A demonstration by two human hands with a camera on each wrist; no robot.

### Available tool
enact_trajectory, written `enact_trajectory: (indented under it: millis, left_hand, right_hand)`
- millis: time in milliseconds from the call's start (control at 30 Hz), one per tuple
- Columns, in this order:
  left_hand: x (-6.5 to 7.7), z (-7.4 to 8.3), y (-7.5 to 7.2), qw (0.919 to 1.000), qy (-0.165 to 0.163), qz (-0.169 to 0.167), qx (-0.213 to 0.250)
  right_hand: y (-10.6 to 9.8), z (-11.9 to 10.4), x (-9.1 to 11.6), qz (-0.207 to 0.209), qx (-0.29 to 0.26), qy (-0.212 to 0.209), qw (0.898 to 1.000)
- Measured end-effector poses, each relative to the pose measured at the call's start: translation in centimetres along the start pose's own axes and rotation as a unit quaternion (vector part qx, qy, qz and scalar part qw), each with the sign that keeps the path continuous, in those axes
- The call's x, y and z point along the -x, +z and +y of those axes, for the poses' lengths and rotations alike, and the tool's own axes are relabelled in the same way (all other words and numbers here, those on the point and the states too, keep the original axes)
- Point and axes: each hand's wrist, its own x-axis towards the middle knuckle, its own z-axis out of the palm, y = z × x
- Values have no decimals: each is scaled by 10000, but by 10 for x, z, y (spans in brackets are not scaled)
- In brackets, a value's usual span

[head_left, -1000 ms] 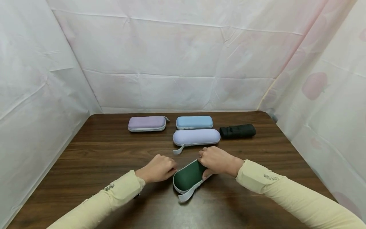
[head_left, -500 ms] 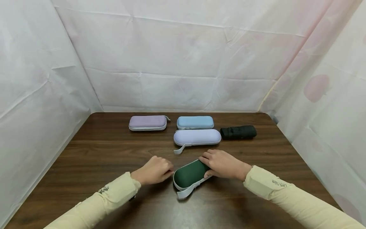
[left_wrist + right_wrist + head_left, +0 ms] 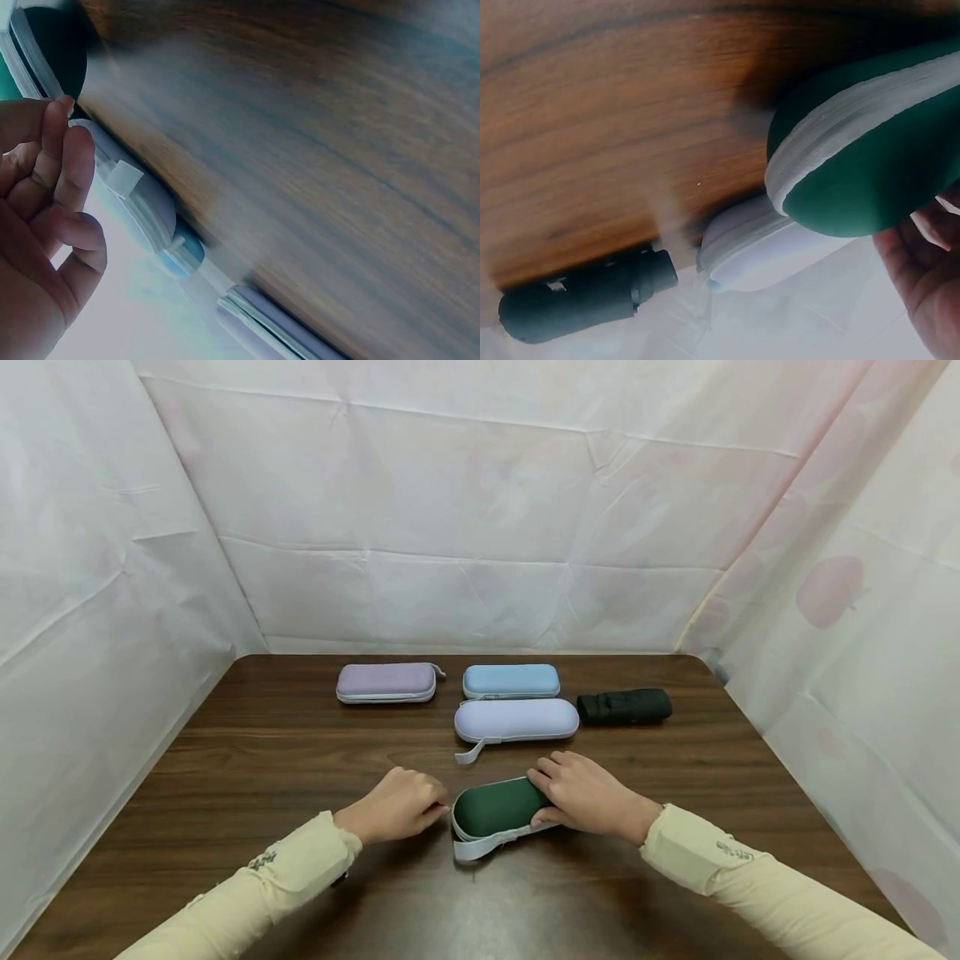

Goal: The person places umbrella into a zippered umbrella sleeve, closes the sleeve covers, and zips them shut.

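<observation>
A dark green zip case (image 3: 498, 807) with a pale grey zip band and grey strap (image 3: 480, 847) lies on the table before me. My right hand (image 3: 585, 793) grips its right end, thumb on the near side and fingers on the far side. At the left end, my left hand (image 3: 397, 806) pinches by the zip band. In the left wrist view, the left fingertips (image 3: 71, 135) meet at the zip of the green case (image 3: 64, 49); the zipper pull between them is mostly hidden. The right wrist view shows the green case's rounded end (image 3: 870, 172) beside the right palm.
Behind the green case lies a lavender case (image 3: 517, 720) with a strap, and a light blue case (image 3: 512, 681) behind that. A purple case (image 3: 386, 682) sits back left. A black rolled item (image 3: 625, 706) lies right. White sheets (image 3: 450, 510) surround the wooden table (image 3: 285, 752).
The green case has turned, its left end swinging away from me, so it lies more level across. My left hand has shifted slightly left; my right hand has moved a little right.
</observation>
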Motion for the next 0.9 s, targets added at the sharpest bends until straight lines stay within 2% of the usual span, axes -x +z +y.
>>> enact_trajectory:
  millis: [433, 633, 900]
  left_hand:
    - [2, -2, 0, 9998, 69, 167, -19]
    - [2, -2, 1, 9998, 58, 175, -47]
    - [-1, 6, 0, 9997, 37, -47, 235]
  right_hand:
    - [1, -8, 0, 235, 165, 432, 9987]
    - [1, -11, -1, 212, 211, 545, 9981]
    - [2, -9, -2, 274, 182, 724, 9968]
